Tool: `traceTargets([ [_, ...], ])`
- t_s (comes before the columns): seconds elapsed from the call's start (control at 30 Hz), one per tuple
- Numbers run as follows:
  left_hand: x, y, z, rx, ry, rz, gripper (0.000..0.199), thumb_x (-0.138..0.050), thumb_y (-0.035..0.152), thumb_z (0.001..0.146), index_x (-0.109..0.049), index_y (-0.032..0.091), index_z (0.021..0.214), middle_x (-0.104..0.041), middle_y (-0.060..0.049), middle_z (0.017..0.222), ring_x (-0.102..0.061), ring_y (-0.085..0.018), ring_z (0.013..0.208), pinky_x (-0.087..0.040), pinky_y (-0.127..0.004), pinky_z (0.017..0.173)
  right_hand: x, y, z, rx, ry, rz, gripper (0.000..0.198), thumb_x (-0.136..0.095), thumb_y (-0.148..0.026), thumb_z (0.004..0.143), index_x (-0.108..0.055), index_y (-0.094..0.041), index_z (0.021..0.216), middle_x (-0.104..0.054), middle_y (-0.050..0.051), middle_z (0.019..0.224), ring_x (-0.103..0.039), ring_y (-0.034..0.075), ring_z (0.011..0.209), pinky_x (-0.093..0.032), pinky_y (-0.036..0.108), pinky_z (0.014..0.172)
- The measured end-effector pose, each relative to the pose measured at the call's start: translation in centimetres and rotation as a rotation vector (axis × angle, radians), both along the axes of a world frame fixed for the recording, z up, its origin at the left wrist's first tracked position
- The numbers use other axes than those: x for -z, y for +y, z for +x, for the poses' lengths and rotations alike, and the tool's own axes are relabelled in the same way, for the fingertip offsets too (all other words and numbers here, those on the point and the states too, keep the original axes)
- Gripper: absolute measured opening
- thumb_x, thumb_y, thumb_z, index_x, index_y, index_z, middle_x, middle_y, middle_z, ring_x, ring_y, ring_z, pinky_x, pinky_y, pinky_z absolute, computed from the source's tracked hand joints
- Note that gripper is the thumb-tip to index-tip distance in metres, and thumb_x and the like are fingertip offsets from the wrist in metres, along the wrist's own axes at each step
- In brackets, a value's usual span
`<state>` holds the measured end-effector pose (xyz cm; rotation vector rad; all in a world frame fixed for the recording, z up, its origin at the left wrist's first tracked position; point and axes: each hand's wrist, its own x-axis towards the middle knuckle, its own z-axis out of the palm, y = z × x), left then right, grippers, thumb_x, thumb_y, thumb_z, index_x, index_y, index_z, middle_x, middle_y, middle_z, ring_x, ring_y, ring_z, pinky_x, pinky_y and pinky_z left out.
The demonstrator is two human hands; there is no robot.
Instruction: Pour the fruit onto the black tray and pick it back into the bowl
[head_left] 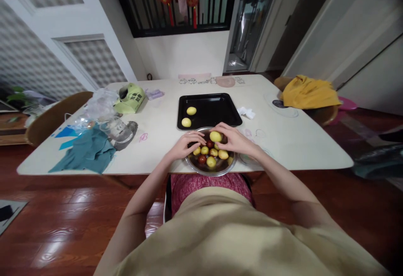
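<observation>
A round metal bowl [211, 172] stands at the table's near edge with several small yellow-green round fruits [211, 161] and a few dark red ones [202, 159] inside. My right hand [234, 139] reaches over the bowl's right side, its thumb and fingers around a larger yellow fruit [215, 136]. Over the left rim is my left hand [186, 145], fingers stretched out and apart, with nothing seen between them. Just beyond the bowl lies a black rectangular tray [214, 106]. Two yellow fruits [191, 111] rest on its left part.
A crumpled white tissue [246, 112] lies right of the tray. On the left are a green paper bag [130, 98], clear plastic bags [100, 106] and a teal cloth [86, 152]. A yellow cloth [308, 92] hangs over a chair at the right.
</observation>
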<state>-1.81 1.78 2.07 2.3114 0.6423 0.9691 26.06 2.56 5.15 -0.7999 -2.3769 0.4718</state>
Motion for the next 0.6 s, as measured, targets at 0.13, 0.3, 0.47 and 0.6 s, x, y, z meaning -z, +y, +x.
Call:
traceTargets([
  [0.13, 0.1, 0.0, 0.0, -0.006, 0.003, 0.007, 0.036, -0.055, 0.045, 0.109, -0.081, 0.02, 0.108, -0.083, -0.012, 0.111, -0.068, -0.032, 0.126, -0.049, -0.053, 0.112, 0.8, 0.0, -0.3, -0.008, -0.03, 0.011, 0.046, -0.067, -0.024, 0.091, -0.066, -0.025, 0.136, -0.067, 0.01, 0.125, -0.07, 0.029, 0.111, -0.061, 0.044, 0.097],
  [0.3, 0.0, 0.0, -0.1, -0.007, 0.009, 0.0, 0.036, -0.055, 0.045, 0.108, -0.081, 0.02, 0.107, -0.083, -0.012, 0.111, -0.068, -0.032, 0.127, -0.049, -0.053, 0.113, 1.4, 0.1, -0.5, -0.001, -0.023, 0.023, 0.046, -0.064, -0.025, 0.096, -0.063, -0.027, 0.142, -0.068, 0.011, 0.129, -0.069, 0.031, 0.118, -0.06, 0.049, 0.102],
  [0.47, 0.0, 0.0, -0.1, -0.002, 0.014, 0.005, 0.037, -0.054, 0.045, 0.109, -0.08, 0.02, 0.108, -0.082, -0.012, 0.112, -0.068, -0.032, 0.127, -0.049, -0.054, 0.113, 1.3, -0.3, -0.1, 0.006, 0.021, 0.013, 0.042, -0.062, -0.03, 0.1, -0.064, -0.028, 0.142, -0.068, 0.012, 0.132, -0.069, 0.032, 0.122, -0.059, 0.053, 0.107],
  [0.6, 0.0, -0.2, -0.1, -0.002, -0.016, 0.01, 0.036, -0.054, 0.046, 0.109, -0.08, 0.02, 0.11, -0.082, -0.013, 0.114, -0.068, -0.031, 0.127, -0.051, -0.054, 0.112, 1.3, -1.0, 0.6, 0.056, 0.093, 0.034, 0.038, -0.062, -0.035, 0.102, -0.066, -0.03, 0.139, -0.068, 0.012, 0.135, -0.067, 0.033, 0.126, -0.057, 0.056, 0.111],
])
